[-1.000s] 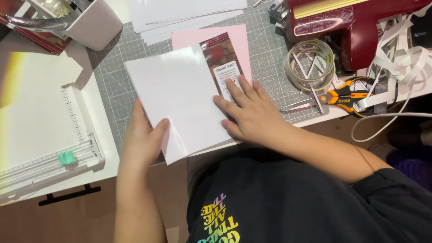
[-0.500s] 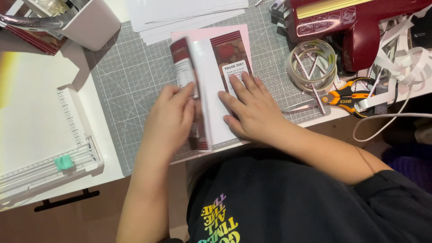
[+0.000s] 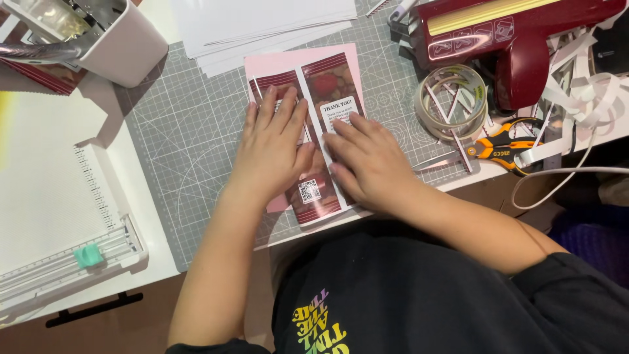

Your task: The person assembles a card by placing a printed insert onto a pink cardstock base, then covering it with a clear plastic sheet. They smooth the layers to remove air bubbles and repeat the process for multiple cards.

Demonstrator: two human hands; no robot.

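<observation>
Both palms flat, fingers spread: left hand (image 3: 274, 149) on left panel, right hand (image 3: 367, 164) on right panel of folded maroon card (image 3: 331, 88), lying on pink sheet (image 3: 262, 62) over cutting mat (image 3: 190, 144). Risk: uneven pressure shifts your panels, crease skews; card near table edge (image 3: 458, 187), may slide off.

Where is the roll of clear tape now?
The roll of clear tape lies right of the right hand, on the cutting mat's right edge, above the orange-handled pliers.

One head-worn camera is looking steeply down, close over the grey cutting mat (image 3: 190, 151), with the worktop (image 3: 39, 196) edge running nearest the wearer.
</observation>
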